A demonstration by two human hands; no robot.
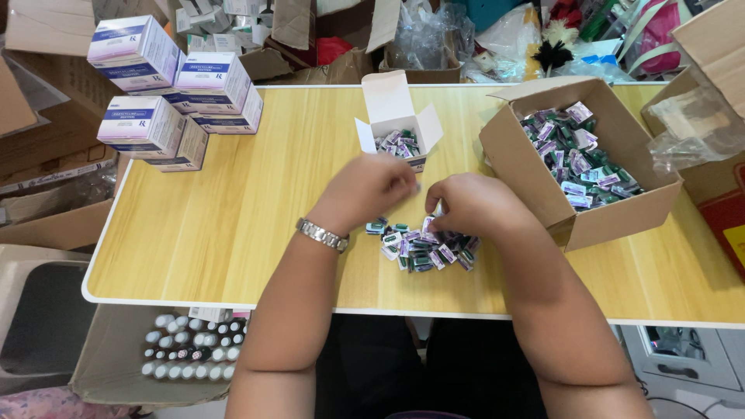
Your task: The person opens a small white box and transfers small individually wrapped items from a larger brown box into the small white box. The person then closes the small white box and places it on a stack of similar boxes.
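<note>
My left hand (366, 190), with a metal watch (321, 234) on its wrist, hovers above a loose pile of small green vials with purple labels (423, 248) on the wooden table (225, 217). My right hand (466, 203) sits beside it over the same pile, fingers curled; something small shows at its fingertips, but I cannot tell whether it is held. Just behind the hands stands a small white carton (396, 124) with its flaps open and several vials inside.
A brown cardboard box (621, 209) full of the same vials stands at the right. Stacked white and purple cartons (167, 97) occupy the table's back left. Below the table's near edge, a box of white-capped bottles (190, 349) rests on the floor. Clutter lines the far side.
</note>
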